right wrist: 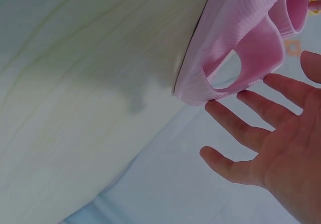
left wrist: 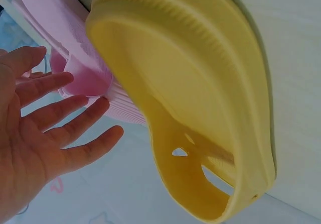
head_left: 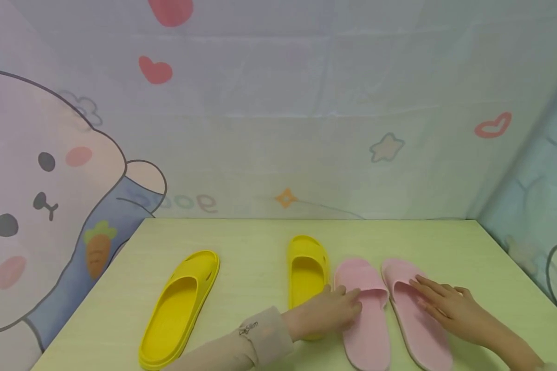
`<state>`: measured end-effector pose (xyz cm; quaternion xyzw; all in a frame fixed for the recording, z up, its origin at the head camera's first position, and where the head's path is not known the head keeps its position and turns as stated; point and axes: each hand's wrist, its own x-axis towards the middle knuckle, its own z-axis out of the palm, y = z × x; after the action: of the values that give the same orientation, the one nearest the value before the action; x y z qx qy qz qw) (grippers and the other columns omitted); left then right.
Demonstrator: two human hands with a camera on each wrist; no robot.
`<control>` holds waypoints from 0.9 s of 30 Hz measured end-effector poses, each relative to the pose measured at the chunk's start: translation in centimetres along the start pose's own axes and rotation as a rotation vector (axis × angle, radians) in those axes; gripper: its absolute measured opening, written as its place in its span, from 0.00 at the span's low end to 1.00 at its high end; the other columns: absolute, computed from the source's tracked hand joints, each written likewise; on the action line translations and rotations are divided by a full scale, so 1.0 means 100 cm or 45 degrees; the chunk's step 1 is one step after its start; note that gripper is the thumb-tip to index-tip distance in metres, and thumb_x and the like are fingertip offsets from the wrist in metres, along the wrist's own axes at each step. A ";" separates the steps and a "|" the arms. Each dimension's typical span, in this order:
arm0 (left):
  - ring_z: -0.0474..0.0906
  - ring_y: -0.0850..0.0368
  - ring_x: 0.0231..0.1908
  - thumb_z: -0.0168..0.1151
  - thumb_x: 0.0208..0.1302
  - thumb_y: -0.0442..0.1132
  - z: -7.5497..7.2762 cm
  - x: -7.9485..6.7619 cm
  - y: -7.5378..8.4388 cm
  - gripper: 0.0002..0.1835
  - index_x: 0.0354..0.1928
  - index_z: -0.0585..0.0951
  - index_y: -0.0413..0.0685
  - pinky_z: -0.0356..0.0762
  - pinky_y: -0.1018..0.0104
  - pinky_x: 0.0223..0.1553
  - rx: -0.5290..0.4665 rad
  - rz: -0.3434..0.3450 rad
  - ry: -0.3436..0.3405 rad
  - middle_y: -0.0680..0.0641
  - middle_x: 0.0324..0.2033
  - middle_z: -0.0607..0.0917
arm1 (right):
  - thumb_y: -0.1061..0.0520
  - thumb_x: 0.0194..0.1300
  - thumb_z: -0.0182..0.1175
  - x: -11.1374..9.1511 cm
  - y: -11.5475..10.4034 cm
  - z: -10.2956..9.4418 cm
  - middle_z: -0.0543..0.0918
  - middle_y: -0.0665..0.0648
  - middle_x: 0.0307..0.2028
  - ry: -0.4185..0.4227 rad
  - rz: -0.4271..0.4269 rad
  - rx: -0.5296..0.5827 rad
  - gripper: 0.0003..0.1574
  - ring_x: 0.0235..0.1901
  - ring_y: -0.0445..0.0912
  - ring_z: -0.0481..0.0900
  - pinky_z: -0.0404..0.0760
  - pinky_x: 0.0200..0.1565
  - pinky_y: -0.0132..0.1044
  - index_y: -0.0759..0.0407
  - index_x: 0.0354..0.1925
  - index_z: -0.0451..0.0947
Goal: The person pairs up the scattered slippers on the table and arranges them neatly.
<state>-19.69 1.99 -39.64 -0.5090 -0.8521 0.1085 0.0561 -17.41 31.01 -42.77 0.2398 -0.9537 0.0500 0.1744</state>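
Observation:
Two pink slippers lie side by side at the right, toes toward the back wall. My left hand is over the left pink one, its fingers spread near the strap in the left wrist view; whether they touch it I cannot tell. My right hand has its fingers spread, with fingertips at the strap of the right pink slipper; in the right wrist view they appear to touch its edge. A yellow slipper lies just left of the pink pair, partly covered by my left hand and forearm.
Another yellow slipper lies apart at the left, angled with its toe toward the back right. The pale table ends at a printed cloth backdrop behind. A similar cloth hangs at the right side.

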 end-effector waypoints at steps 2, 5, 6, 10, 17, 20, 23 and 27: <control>0.67 0.61 0.36 0.50 0.64 0.42 0.000 0.001 -0.001 0.10 0.46 0.74 0.57 0.73 0.70 0.37 -0.003 -0.007 -0.012 0.53 0.56 0.71 | 0.51 0.60 0.55 0.002 0.000 0.000 0.74 0.59 0.54 -0.012 0.013 0.016 0.27 0.45 0.50 0.75 0.64 0.41 0.50 0.49 0.58 0.68; 0.67 0.61 0.36 0.50 0.64 0.43 0.002 0.005 -0.003 0.10 0.46 0.74 0.57 0.72 0.72 0.36 -0.014 -0.018 -0.035 0.53 0.57 0.70 | 0.51 0.60 0.55 0.006 0.000 0.001 0.74 0.59 0.55 -0.025 0.026 0.030 0.27 0.46 0.52 0.75 0.65 0.42 0.53 0.48 0.59 0.67; 0.68 0.61 0.37 0.50 0.64 0.43 0.002 0.006 -0.004 0.10 0.46 0.74 0.57 0.73 0.71 0.37 -0.023 -0.026 -0.045 0.53 0.58 0.70 | 0.51 0.60 0.55 0.007 0.000 0.001 0.74 0.59 0.55 -0.027 0.032 0.034 0.27 0.46 0.52 0.75 0.65 0.42 0.53 0.49 0.58 0.67; 0.69 0.61 0.37 0.51 0.63 0.45 0.003 0.013 -0.006 0.10 0.46 0.75 0.57 0.72 0.69 0.38 -0.046 -0.058 -0.070 0.53 0.59 0.70 | 0.50 0.61 0.54 0.012 0.000 0.001 0.73 0.60 0.55 -0.064 0.059 0.053 0.27 0.47 0.53 0.74 0.65 0.43 0.55 0.51 0.58 0.68; 0.71 0.60 0.38 0.53 0.62 0.49 0.002 0.024 -0.005 0.12 0.47 0.74 0.60 0.72 0.69 0.35 -0.001 -0.101 -0.089 0.53 0.56 0.71 | 0.48 0.63 0.51 0.021 0.004 0.003 0.70 0.63 0.57 -0.144 0.102 0.093 0.27 0.49 0.60 0.73 0.65 0.43 0.57 0.57 0.58 0.68; 0.71 0.59 0.41 0.52 0.62 0.50 0.001 0.029 -0.005 0.15 0.49 0.73 0.60 0.73 0.68 0.37 -0.021 -0.139 -0.122 0.52 0.58 0.70 | 0.48 0.63 0.51 0.025 0.007 0.004 0.70 0.64 0.58 -0.160 0.116 0.106 0.27 0.49 0.62 0.73 0.65 0.43 0.58 0.57 0.59 0.68; 0.72 0.59 0.43 0.52 0.61 0.52 0.000 0.033 -0.005 0.16 0.51 0.72 0.61 0.72 0.68 0.37 -0.014 -0.172 -0.138 0.52 0.59 0.70 | 0.48 0.63 0.50 0.028 0.010 0.004 0.69 0.65 0.58 -0.173 0.130 0.111 0.28 0.49 0.63 0.73 0.66 0.42 0.58 0.57 0.59 0.67; 0.72 0.58 0.45 0.53 0.61 0.51 -0.001 0.037 -0.008 0.17 0.51 0.72 0.61 0.73 0.63 0.43 -0.050 -0.205 -0.149 0.52 0.59 0.69 | 0.47 0.64 0.49 0.034 0.013 0.004 0.69 0.66 0.58 -0.204 0.146 0.113 0.29 0.49 0.63 0.72 0.65 0.42 0.60 0.58 0.59 0.66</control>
<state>-22.14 4.92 -39.40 -0.4325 -0.8941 0.1164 0.0047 -20.96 30.61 -41.94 0.1954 -0.9736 0.0827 0.0836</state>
